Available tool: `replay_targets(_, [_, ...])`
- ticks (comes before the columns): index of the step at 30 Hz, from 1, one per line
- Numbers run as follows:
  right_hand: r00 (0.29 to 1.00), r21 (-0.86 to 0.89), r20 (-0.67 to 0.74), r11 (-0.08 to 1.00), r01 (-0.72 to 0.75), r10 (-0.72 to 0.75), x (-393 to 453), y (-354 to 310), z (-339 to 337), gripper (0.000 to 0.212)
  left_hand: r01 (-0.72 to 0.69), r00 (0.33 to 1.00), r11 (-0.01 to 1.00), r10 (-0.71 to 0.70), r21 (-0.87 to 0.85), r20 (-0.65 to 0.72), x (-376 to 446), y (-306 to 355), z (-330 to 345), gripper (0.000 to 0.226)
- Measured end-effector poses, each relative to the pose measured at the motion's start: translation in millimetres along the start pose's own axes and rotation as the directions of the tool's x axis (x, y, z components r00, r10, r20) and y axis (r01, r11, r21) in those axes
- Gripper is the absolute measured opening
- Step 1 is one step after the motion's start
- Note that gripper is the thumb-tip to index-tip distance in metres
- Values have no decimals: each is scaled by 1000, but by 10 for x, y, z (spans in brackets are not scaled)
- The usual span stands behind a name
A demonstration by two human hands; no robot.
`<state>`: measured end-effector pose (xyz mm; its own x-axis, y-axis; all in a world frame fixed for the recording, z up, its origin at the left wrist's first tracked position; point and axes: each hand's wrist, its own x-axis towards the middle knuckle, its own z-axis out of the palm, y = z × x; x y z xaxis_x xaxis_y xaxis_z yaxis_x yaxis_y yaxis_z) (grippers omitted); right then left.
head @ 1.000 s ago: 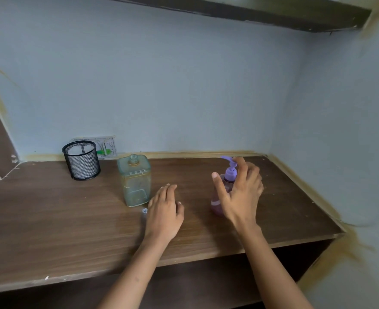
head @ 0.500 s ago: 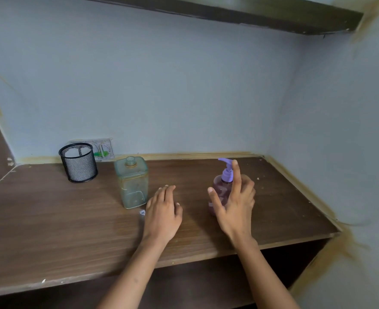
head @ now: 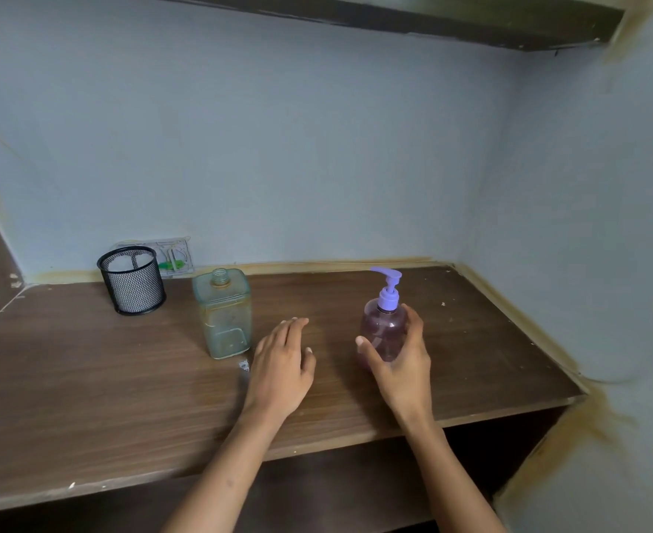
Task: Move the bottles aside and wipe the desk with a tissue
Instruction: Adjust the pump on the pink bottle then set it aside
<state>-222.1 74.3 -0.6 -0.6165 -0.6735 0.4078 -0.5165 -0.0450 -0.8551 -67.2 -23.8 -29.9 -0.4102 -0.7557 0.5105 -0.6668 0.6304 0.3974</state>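
Observation:
A pink pump bottle (head: 381,328) with a lilac pump head stands upright on the brown wooden desk (head: 86,386). My right hand (head: 403,357) curls around its lower body, thumb on the left side and fingers on the right. A square, cloudy green bottle (head: 223,313) without a cap stands to the left of it. My left hand (head: 280,365) lies flat on the desk between the two bottles, fingers apart and holding nothing. No tissue is in view.
A black mesh pen cup (head: 132,280) stands at the back left by a wall socket (head: 173,257). A small scrap (head: 244,365) lies by my left hand. Walls close the back and right; a shelf (head: 432,17) hangs overhead.
My right hand has slid down from the pump head to the bottle's body. The left hand has stayed flat on the desk.

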Motion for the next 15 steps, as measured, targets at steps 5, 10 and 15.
replay_targets(5, [1000, 25, -7, 999, -28, 28, 45, -3, -36, 68, -90, 996, 993, 91, -81, 17, 29, 49, 23, 42])
replay_targets(10, [1000, 23, -3, 1000, 12, -12, 139, 33, -95, 68, -56, 985, 834, 137, -549, 108, 223, 484, 118, 42])
replay_targets(15, [998, 4, -68, 1000, 14, -14, 555, 98, -239, 70, 78, 984, 671, 68, -737, 166, 509, 753, 403, 45])
